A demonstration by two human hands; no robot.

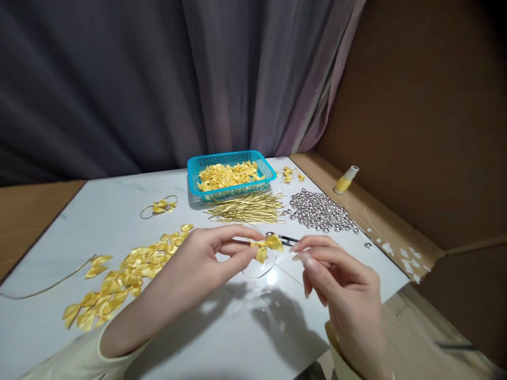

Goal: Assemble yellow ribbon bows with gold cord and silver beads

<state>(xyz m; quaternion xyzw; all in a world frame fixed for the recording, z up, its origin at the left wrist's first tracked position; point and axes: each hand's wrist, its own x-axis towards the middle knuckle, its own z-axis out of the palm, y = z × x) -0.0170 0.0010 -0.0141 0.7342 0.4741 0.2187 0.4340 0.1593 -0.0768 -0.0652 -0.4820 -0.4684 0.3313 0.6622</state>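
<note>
Between the thumb and fingers of my left hand is a yellow ribbon bow, and a thin gold wire curves in a loop below it. My right hand is beside the bow on the right, its thumb and fingertips pinched together. Whatever is in that pinch is too small to make out. Behind the fingers lies a dark, slim metal tool, partly hidden by both hands. To the left of my left forearm, loose yellow bows spread over the white table.
A blue basket of yellow bows stands at the back. In front lie gold wire pieces; silver beads are heaped right. A wire loop with a bow lies left. A small yellow-and-white tube stands on the cardboard.
</note>
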